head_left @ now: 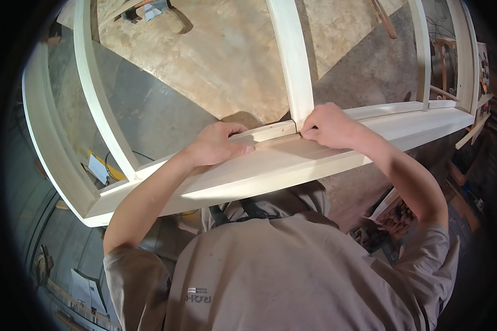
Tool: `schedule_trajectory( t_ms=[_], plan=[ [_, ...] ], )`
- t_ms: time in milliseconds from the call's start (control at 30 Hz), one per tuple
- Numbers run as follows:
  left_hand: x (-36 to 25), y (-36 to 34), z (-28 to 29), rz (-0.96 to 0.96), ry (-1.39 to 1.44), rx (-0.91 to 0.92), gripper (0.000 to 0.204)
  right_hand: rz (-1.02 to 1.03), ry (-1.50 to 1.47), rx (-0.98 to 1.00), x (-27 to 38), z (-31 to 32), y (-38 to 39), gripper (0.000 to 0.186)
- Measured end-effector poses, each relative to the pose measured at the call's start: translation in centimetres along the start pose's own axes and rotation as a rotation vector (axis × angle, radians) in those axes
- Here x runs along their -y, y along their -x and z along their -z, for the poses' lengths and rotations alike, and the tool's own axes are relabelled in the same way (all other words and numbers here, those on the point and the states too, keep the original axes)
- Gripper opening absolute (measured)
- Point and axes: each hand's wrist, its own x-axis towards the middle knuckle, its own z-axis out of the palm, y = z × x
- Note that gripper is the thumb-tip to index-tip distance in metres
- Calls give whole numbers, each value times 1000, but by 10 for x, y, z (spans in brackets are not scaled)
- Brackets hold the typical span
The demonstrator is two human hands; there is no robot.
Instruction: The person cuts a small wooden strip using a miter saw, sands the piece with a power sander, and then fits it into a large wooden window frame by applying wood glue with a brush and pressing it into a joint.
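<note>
A large pale wooden frame [270,185] lies across in front of me, its near rail closest to my body. Along this rail runs a thin wooden strip [279,142], set against a raised wooden bar [270,131]. My left hand [218,144] is closed over strip and bar, its thumb on the near side and its fingers curled toward the far side. At the foot of the middle crosspiece [291,60], my right hand [331,128] is closed in a pinch beside the strip's right end. Its fingertips hide whatever they hold.
More crosspieces [96,83] span the frame at left and right. Beneath it, a board sheet [204,60] lies on the grey floor. A tool with a dark head [131,15] lies at the far left. Wood offcuts [397,218] are piled below the right arm.
</note>
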Motion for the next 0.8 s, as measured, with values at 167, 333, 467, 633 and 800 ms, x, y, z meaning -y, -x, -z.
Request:
schedule_trajectory(
  t_ms=[167,333,467,633,800],
  plan=[
    [7,0,-1,6,57,10,44,-259,80,28,-6,30,21,12],
    [2,1,2,30,103,13,48,-126,24,-58,-2,24,37,15],
    [-5,5,3,56,54,-6,47,-102,-63,-95,11,27,38,16],
    [-16,9,8,50,-117,-21,41,-102,-8,-43,30,18,23,17],
    [5,-2,26,1,149,109,41,-70,149,-12,29,3,8,12]
  ],
)
